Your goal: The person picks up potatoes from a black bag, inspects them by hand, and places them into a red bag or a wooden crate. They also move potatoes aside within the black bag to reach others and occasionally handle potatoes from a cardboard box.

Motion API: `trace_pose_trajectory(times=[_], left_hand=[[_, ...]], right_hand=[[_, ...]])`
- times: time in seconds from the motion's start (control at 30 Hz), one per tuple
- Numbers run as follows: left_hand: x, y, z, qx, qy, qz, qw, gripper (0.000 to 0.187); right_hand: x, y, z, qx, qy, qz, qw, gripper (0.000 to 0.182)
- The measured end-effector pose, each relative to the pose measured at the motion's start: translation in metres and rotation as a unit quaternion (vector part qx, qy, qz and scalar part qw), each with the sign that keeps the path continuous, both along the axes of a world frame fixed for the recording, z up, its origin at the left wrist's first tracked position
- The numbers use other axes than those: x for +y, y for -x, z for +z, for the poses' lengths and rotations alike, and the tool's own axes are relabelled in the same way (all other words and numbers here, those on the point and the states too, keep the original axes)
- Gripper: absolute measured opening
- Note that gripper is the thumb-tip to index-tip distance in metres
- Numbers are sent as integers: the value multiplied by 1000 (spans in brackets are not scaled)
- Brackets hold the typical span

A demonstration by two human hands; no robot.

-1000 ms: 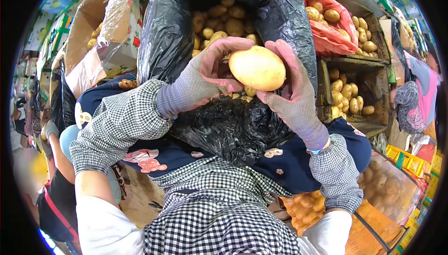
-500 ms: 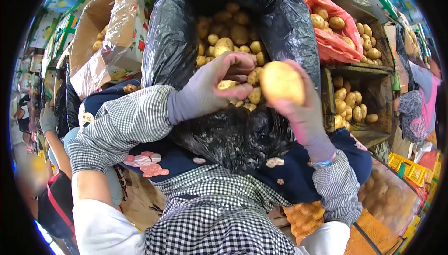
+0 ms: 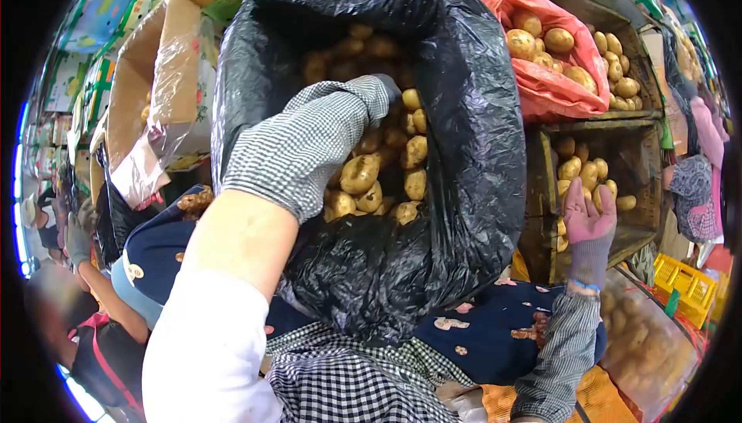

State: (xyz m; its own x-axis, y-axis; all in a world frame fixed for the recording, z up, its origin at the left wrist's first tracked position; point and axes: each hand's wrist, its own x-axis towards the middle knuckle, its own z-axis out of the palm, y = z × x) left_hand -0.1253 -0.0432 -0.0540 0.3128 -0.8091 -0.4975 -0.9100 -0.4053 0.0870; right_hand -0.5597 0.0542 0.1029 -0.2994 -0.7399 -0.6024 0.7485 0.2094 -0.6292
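My left hand (image 3: 384,87), in a grey glove, reaches deep into a box lined with a black plastic bag (image 3: 479,152). Its fingers are hidden behind the checked sleeve and wrist. Around it inside the bag lie many potatoes (image 3: 359,174) of mixed sizes, some with dirt on them. Off to the right, my right hand (image 3: 590,226), gloved in grey with pinkish fingers, is over the near edge of a wooden crate (image 3: 541,214). Its fingers are stretched and apart, with nothing seen between them. Beyond those fingertips sit the crate's potatoes (image 3: 570,168).
A red plastic bag of potatoes (image 3: 564,86) stands at the upper right, beside another potato-filled crate (image 3: 624,75). To the left is an opened cardboard box (image 3: 174,67) with clear film. A yellow basket (image 3: 684,288) is far right; another person (image 3: 108,338) is at lower left.
My left hand has gone down and forward into the black bag. The right hand has moved right to the wooden crate, and the large potato is out of its fingers.
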Motion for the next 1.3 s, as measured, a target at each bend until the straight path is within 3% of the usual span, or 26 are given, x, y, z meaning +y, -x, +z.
trace_pose_trajectory(times=[0.03, 0.13, 0.23, 0.33, 0.37, 0.4, 0.47, 0.53, 0.63, 0.77, 0.8, 0.9, 1.03, 1.17, 1.2, 1.23, 1.3], left_hand=[[-1, -2, -6, 6, -15, -7, 1000, 57], [-8, -17, -14, 70, -42, -40, 996, 47], [-12, -41, -12, 264, -38, -47, 963, 38], [14, -61, 36, 525, 6, -9, 851, 31], [38, -48, 77, 684, -41, 175, 706, 30], [56, -40, 123, 776, -156, 226, 568, 36], [96, -40, 179, 810, -112, 224, 530, 51], [129, -39, 211, 836, -129, 187, 500, 56], [182, -22, 244, 834, -62, 158, 525, 66], [223, -17, 260, 778, -16, 123, 617, 72], [228, -19, 258, 795, -28, 132, 592, 70], [239, -11, 249, 775, 42, 90, 624, 65], [245, -13, 236, 764, 43, 102, 636, 65], [249, -19, 240, 820, 24, 134, 556, 74], [248, -18, 245, 798, 23, 123, 590, 77], [248, -18, 244, 797, 20, 120, 592, 77], [250, -18, 243, 795, 12, 113, 596, 77]], right_hand=[[0, -20, 24, -89, -6, -23, 996, 62], [13, -52, 49, -98, 26, 81, 992, 61], [23, -79, 66, -58, 23, 143, 988, 55], [39, -101, 75, 18, 86, 245, 966, 48], [42, -111, 78, 29, 93, 284, 954, 48], [43, -122, 82, 39, 102, 323, 940, 49], [54, -149, 88, 90, 158, 403, 897, 51], [60, -176, 97, 88, 125, 478, 865, 73], [69, -208, 92, 61, 133, 559, 816, 79], [80, -224, 82, 59, 188, 581, 790, 90], [83, -228, 85, 84, 203, 583, 782, 86], [81, -235, 96, 127, 114, 583, 795, 79], [78, -231, 89, 154, 141, 549, 809, 61], [74, -228, 72, 227, 368, 483, 762, 41], [76, -230, 71, 239, 394, 485, 743, 37], [78, -232, 71, 250, 420, 487, 723, 32], [79, -230, 73, 241, 376, 502, 741, 24]])
